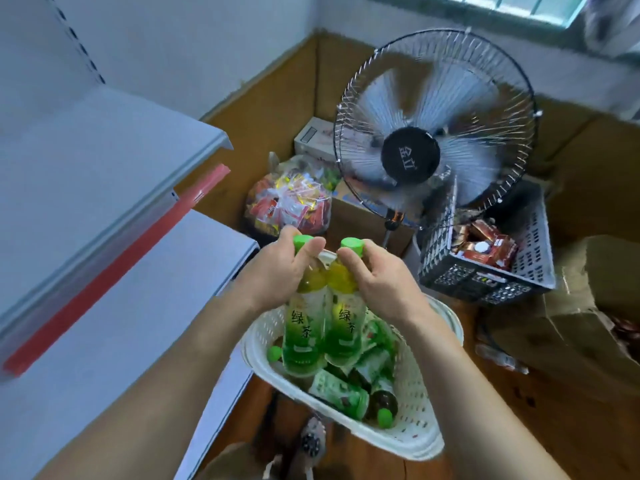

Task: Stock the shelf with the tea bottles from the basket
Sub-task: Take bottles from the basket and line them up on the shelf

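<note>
STEP: two tea bottles lifted just above the basket (420, 441) | GRIP: left bottle (304, 327) clasped at the neck by left hand (277, 275), right bottle (346, 323) by right hand (377, 282) | RISK: neck-only holds may be lost through swinging, bottles knocked together | SHELF: shelf (114, 306) left of basket, unstocked.

Your left hand (277, 268) and right hand (377, 282) are raised side by side above the white basket (426, 403), each gripping 1 green tea bottle (304, 327) by the neck. To the left of your left hand the white shelf boards (86, 209) lie bare, with open air between them and the hand. Straight beyond both hands a bag of snack packets (287, 206) and a standing fan (433, 133) block the way. Just beyond your right hand, to its right, stands a black crate (485, 278).
</note>
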`<state>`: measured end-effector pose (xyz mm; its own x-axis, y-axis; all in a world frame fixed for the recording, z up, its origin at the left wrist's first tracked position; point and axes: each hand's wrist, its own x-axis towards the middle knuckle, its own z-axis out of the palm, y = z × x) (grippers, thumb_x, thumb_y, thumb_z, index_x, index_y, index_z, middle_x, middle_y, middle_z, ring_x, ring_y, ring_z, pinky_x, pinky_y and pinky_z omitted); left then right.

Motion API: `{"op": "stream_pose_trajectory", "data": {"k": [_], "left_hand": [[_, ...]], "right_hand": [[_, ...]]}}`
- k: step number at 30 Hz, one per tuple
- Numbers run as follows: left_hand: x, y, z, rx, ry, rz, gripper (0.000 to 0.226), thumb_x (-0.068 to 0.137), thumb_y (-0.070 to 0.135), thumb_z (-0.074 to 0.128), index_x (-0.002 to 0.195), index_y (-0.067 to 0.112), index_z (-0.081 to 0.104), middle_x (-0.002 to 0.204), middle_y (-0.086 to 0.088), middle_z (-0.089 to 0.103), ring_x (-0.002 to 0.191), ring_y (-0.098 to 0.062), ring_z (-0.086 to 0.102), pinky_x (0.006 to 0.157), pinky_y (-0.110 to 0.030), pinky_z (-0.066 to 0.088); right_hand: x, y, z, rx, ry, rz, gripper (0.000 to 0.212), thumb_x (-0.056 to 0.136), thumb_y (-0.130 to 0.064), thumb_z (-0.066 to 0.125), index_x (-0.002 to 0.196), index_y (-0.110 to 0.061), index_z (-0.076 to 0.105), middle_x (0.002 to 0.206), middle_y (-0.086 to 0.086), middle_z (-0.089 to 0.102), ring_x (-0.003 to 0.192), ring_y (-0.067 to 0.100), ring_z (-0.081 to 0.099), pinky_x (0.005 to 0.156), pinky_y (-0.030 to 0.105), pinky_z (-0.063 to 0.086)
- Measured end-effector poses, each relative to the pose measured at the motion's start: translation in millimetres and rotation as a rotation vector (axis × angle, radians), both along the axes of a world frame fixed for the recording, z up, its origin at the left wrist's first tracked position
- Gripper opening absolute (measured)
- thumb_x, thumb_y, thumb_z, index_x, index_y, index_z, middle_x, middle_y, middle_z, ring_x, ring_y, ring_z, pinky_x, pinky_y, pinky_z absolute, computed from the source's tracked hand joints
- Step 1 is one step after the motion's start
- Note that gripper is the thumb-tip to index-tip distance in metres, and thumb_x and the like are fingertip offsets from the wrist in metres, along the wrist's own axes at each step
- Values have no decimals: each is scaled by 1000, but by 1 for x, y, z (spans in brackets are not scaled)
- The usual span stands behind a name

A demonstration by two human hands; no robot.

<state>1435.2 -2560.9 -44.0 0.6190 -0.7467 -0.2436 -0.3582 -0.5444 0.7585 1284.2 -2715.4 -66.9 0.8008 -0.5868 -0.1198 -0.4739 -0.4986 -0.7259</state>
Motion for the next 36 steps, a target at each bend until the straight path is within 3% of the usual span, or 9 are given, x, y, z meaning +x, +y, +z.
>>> {"op": "stream_pose_trajectory", "data": {"k": [2,5,8,12,15,20,24,30,36], "left_hand": [[4,16,17,-30,-49,35,72,92,89,29,117,24,50,96,8,74,95,-17,70,93,-53,56],[10,44,46,-55,-139,79,78,89,94,24,120,27,49,99,1,75,95,-21,71,90,-54,57],[13,77,81,-79,-254,126,69,94,87,26,123,29,49,105,0,73,96,-21,69,88,-48,57],[8,133,131,-124,-401,216,65,90,81,26,120,28,46,97,2,72,86,-14,68,74,-38,56],[0,180,164,-167,-503,325,64,92,79,26,118,25,48,86,1,70,79,-17,68,72,-42,58],[-10,263,204,-212,-640,495,66,95,78,27,120,22,51,92,1,75,82,-20,73,78,-51,62],[-14,325,224,-206,-726,614,63,96,78,28,117,22,50,95,2,77,84,-20,73,79,-49,62],[-5,407,231,-141,-791,788,65,97,83,28,113,23,48,94,4,80,90,-24,73,82,-51,59],[8,455,229,-15,-779,980,76,89,84,22,122,21,49,95,-3,74,88,-28,71,81,-50,58]], "right_hand": [[11,11,17,-34,-35,37,50,101,-81,36,97,-36,58,95,-6,71,93,20,66,87,46,54],[27,32,47,-46,-117,85,55,105,-76,37,106,-29,65,99,-5,72,97,21,66,91,48,54],[43,56,79,-97,-183,129,55,108,-70,39,105,-22,64,99,-2,71,97,24,65,91,50,53],[62,105,127,-157,-272,205,66,100,-79,34,103,-21,65,98,-2,70,96,25,65,89,50,53],[72,149,164,-179,-344,277,68,98,-78,33,105,-19,66,98,-2,71,95,23,64,87,48,52],[89,221,216,-225,-421,432,62,106,-70,37,106,-14,65,98,4,73,94,27,66,84,45,51],[109,280,234,-250,-496,530,70,99,-75,30,111,-17,68,101,5,75,95,30,67,84,47,54],[148,359,246,-218,-525,713,66,98,-71,31,110,-15,65,99,5,74,91,28,63,74,39,40],[201,417,238,-175,-528,902,40,114,-58,43,112,-20,56,100,3,71,92,28,64,81,46,51]]}}
